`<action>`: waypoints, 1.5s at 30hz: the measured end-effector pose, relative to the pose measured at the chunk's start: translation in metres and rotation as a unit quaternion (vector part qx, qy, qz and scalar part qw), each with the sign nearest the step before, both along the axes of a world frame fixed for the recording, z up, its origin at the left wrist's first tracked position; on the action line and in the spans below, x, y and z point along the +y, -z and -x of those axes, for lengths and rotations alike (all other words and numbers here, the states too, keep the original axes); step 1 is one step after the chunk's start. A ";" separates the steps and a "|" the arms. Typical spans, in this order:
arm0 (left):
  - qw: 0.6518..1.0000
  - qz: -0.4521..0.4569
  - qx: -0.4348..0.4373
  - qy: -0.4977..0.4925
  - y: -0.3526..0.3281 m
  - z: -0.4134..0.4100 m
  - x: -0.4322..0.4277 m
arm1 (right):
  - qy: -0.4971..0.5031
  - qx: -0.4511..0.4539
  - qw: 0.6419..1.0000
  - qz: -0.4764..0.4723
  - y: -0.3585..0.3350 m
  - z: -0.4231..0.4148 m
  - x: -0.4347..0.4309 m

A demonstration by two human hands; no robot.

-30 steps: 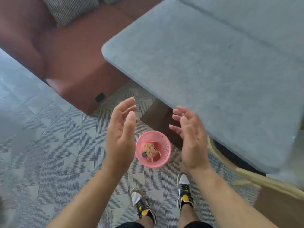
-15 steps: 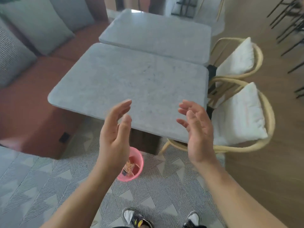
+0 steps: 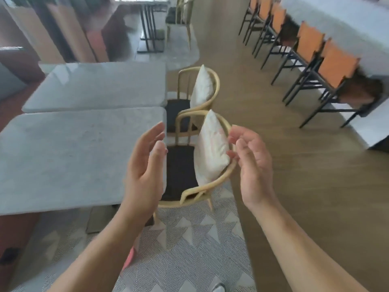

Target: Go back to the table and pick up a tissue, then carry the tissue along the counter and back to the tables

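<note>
- While both hands hover either side of it, the white cushion (image 3: 211,148) stands on edge against the back of the near wooden chair (image 3: 202,189), between the two palms and touching neither.
- Left hand (image 3: 145,167): grip wide, fingers straight, holding nothing. Right hand (image 3: 253,163): fingers loosely bent, also holding nothing.
- Risk, I'd say: a one-sided nudge could tip the cushion over onto the dark seat (image 3: 179,171), propped as it is.
- It looks soft, plump, faintly patterned, pointed at the corners.
- Just left sits the grey desk (image 3: 69,157); a patterned rug (image 3: 189,249) lies below.
</note>
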State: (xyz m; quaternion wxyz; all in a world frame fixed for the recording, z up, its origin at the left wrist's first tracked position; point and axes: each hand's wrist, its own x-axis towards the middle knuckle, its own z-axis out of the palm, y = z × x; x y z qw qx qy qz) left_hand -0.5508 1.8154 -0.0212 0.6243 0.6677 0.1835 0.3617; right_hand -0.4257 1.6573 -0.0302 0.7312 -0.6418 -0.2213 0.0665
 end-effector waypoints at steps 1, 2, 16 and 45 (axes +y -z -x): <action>1.000 0.002 -0.006 0.011 -0.003 -0.015 -0.013 | 0.005 -0.001 1.000 -0.003 -0.005 -0.012 -0.016; 1.000 0.001 -0.009 0.023 -0.007 -0.032 -0.028 | 0.011 -0.004 1.000 -0.007 -0.010 -0.024 -0.033; 0.991 -0.024 -0.004 0.131 -0.035 -0.216 -0.153 | 0.158 -0.033 0.987 0.006 -0.042 -0.170 -0.182; 0.983 -0.074 -0.052 0.157 -0.060 -0.635 -0.121 | 0.207 -0.069 0.976 0.008 -0.066 -0.574 -0.153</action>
